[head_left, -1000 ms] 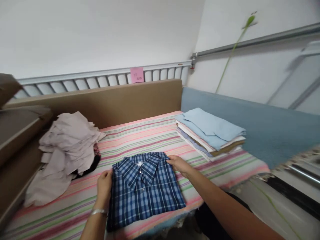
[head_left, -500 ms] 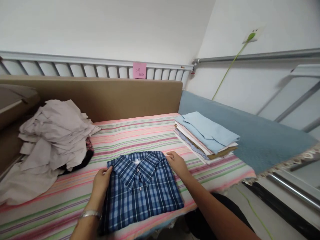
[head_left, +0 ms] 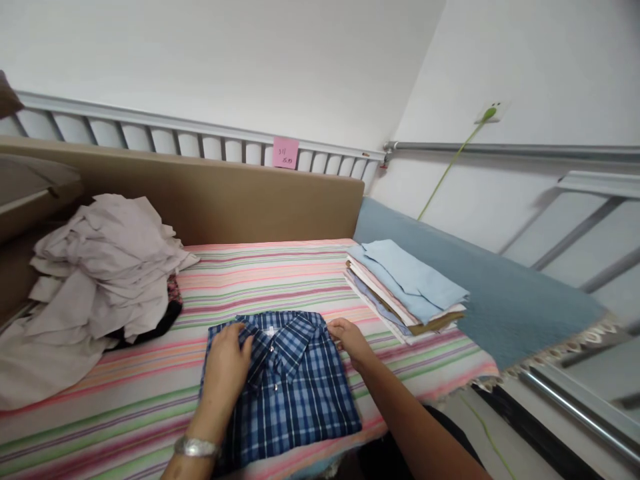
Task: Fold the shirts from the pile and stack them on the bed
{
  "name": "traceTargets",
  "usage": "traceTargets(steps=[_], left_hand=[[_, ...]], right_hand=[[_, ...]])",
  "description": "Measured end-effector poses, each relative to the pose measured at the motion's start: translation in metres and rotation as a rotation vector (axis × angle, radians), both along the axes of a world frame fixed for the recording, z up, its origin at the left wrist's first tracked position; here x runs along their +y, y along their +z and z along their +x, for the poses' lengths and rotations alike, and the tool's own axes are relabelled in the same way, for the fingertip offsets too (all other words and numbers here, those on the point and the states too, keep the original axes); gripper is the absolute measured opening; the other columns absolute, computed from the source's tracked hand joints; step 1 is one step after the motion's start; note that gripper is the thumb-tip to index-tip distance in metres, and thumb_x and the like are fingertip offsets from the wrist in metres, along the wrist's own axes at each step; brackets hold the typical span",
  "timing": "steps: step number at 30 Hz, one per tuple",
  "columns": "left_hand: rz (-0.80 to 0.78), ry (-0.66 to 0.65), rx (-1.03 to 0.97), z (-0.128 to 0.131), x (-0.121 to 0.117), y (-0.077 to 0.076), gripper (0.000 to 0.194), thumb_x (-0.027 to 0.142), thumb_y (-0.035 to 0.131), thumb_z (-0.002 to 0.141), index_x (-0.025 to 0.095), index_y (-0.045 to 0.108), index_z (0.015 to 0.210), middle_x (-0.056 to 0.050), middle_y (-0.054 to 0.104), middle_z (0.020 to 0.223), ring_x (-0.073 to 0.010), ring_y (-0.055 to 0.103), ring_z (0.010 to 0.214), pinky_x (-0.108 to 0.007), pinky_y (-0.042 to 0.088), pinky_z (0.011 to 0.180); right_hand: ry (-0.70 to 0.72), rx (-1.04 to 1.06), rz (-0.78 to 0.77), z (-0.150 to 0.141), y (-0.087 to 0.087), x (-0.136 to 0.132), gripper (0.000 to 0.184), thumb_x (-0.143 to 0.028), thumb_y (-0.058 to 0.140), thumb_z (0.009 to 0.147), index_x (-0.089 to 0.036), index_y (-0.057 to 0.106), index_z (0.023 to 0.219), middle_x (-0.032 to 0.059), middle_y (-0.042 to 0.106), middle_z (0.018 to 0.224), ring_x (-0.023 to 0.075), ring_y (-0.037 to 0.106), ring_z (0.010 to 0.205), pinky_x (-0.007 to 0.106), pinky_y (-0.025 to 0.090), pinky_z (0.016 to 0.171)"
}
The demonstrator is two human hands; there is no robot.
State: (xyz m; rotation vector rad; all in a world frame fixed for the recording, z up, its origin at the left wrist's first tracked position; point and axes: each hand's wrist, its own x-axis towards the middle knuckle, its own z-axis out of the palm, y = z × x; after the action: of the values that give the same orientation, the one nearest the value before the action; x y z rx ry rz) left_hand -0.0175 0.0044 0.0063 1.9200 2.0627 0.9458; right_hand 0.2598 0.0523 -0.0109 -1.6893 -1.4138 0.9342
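A folded blue plaid shirt (head_left: pixel 305 407) lies collar-up near the front edge of the striped bedspread. My left hand (head_left: pixel 227 363) rests over the left side of its collar, thumb and forefinger apart, the fingertips against the cloth. At the opposite shoulder, my right hand (head_left: pixel 349 340) has its fingers curled onto the shirt's right edge. Past that hand sits a stack of folded clothes (head_left: pixel 413 280), light blue on top, with white, pink and brown layers beneath.
A rumpled heap of pale clothes (head_left: pixel 105 267) lies at the left, dark fabric under it. A brown board (head_left: pixel 240 207) runs along the back before a white radiator (head_left: pixel 190 143) with a pink note (head_left: pixel 285 153). Blue fringed cloth (head_left: pixel 530 313) covers the right side.
My left hand has moved from the shirt's left edge inward onto the collar. My right hand stays by the right shoulder, its fingers more curled. The camera view has tilted slightly.
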Motion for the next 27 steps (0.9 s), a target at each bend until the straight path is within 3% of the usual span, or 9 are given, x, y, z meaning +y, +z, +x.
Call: traceTargets(steps=[4,7,13,18,22,24,27], left_hand=[[-0.091,-0.163,-0.087,0.029,-0.001,-0.005,0.025,0.026,0.045,0.082,0.015,0.06,0.099,-0.01,0.064,0.099,-0.0233,0.056,0.098,-0.035,0.042,0.09],[-0.106,-0.206,-0.097,0.037,0.0,-0.009,0.024,0.024,0.046,0.081,0.016,0.061,0.097,-0.01,0.064,0.098,-0.0236,0.056,0.097,-0.036,0.042,0.09],[-0.058,-0.221,-0.16,0.034,0.003,-0.02,0.024,0.026,0.045,0.082,0.017,0.062,0.097,-0.01,0.066,0.098,-0.0239,0.056,0.097,-0.038,0.042,0.091],[0.04,-0.242,-0.192,0.027,-0.004,-0.029,0.027,0.029,0.044,0.084,0.019,0.062,0.102,-0.008,0.066,0.103,-0.0219,0.057,0.1,-0.037,0.042,0.093],[0.031,-0.202,-0.133,0.036,0.005,-0.013,0.026,0.031,0.045,0.084,0.019,0.063,0.098,-0.009,0.067,0.099,-0.0225,0.058,0.096,-0.037,0.042,0.091],[-0.041,-0.192,-0.103,0.052,0.021,-0.001,0.026,0.029,0.047,0.082,0.018,0.063,0.099,-0.01,0.066,0.099,-0.0235,0.057,0.096,-0.038,0.041,0.092],[-0.175,-0.194,-0.084,0.083,0.054,0.008,0.029,0.026,0.054,0.076,0.015,0.063,0.102,-0.012,0.066,0.096,-0.0244,0.057,0.095,-0.039,0.039,0.091]], right_hand=[[0.05,0.043,-0.063,0.004,0.002,0.0,0.015,-0.032,0.048,0.071,-0.018,0.054,0.073,-0.004,0.051,0.053,0.0107,0.047,0.047,0.021,0.034,0.044],[0.028,0.025,-0.047,0.007,0.003,0.005,0.016,-0.031,0.047,0.074,-0.018,0.056,0.075,-0.0033,0.054,0.058,0.0106,0.049,0.049,0.022,0.038,0.048],[0.051,-0.091,0.05,0.002,0.003,0.005,0.019,-0.033,0.057,0.073,-0.019,0.061,0.086,0.0008,0.066,0.078,0.0167,0.061,0.074,0.026,0.046,0.068],[0.066,-0.249,0.03,0.002,0.0,-0.006,0.043,-0.022,0.062,0.069,-0.02,0.054,0.112,0.0022,0.067,0.09,0.0167,0.062,0.081,0.026,0.043,0.072],[0.073,-0.288,0.023,0.011,0.002,-0.011,0.033,-0.028,0.061,0.073,-0.021,0.057,0.105,0.0024,0.066,0.087,0.0169,0.061,0.079,0.025,0.041,0.069],[0.09,-0.284,0.03,0.014,0.003,-0.011,0.028,-0.031,0.062,0.074,-0.021,0.059,0.1,0.0021,0.066,0.082,0.0173,0.06,0.077,0.025,0.04,0.067],[0.145,-0.24,0.024,0.017,0.002,-0.012,0.035,-0.029,0.064,0.072,-0.022,0.057,0.105,0.0011,0.065,0.081,0.0172,0.06,0.076,0.024,0.038,0.065]])
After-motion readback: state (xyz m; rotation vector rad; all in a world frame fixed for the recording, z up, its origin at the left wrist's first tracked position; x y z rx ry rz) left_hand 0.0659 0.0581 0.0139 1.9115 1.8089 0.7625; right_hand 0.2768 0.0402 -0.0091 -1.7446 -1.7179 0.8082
